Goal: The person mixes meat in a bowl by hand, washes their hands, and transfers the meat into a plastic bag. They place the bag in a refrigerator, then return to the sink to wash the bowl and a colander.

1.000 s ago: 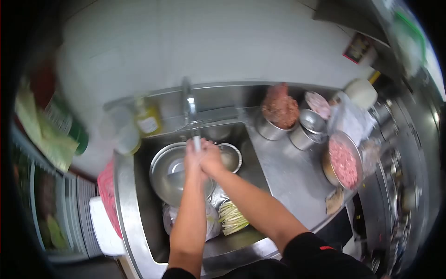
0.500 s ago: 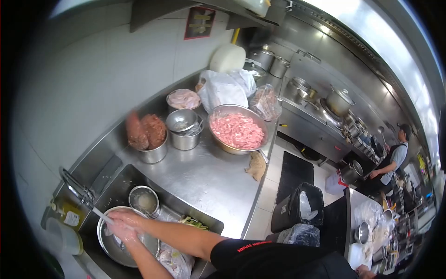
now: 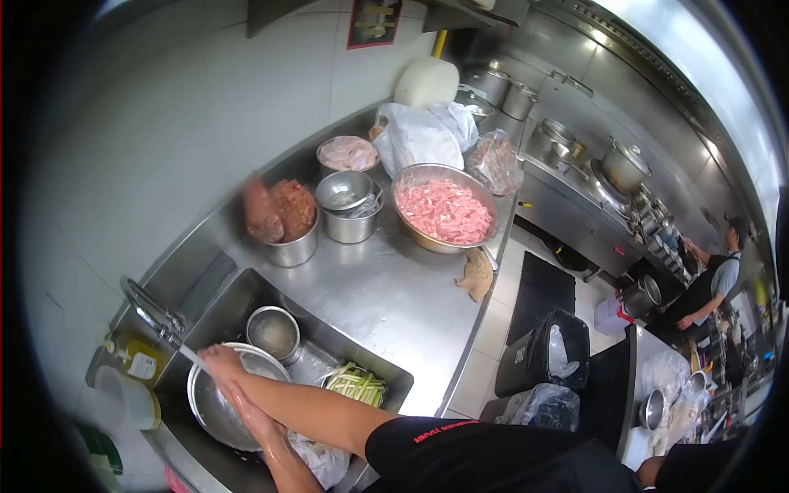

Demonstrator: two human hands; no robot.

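The right hand (image 3: 220,362) touches the left hand (image 3: 244,408); their finger opening one cannot tell. The steel bowl (image 3: 212,412) seems stiff, probably slippery, best held by the rim.

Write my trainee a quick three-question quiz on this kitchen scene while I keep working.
1. True or false: the wide round steel bowl of pink raw meat stands on the grey metal counter.
2. Which lies in the grey metal sink? (a) a white plastic bag of raw meat; (b) pale-green cut stalks; (c) a red-framed picture.
3. Which vessel is beneath the person's bare hands?

Key: 1. True. 2. b. 3. A round silvery metal bowl.
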